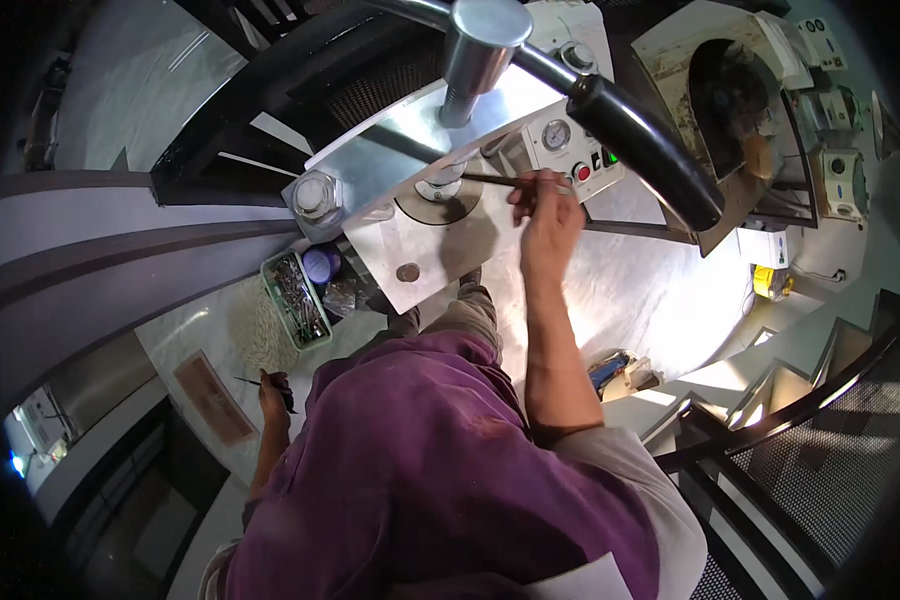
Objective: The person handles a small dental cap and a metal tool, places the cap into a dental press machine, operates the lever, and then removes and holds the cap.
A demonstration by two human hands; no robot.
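Note:
My right hand [548,205] pinches a thin dark rod [492,180]. The rod's far end reaches in under the steel crossbar [390,150] of a press, by a round metal piece [440,189] on a dark disc. Below, on the white base [420,285] of the press, sits a small brown round spot or disc [407,272]. Low at my left side, my left hand [274,393] is closed on a slim dark pointed tool, whose kind I cannot make out. A green basket [325,342] of small metal pieces stands beyond that hand.
Overhead, a screw handle with a black grip [650,150] spans the press. A pressure gauge [556,135] and red button [582,172] face me. Near the basket are a purple-lidded jar [321,264] and a reddish board [213,398]. A black railing [770,430] curves at right.

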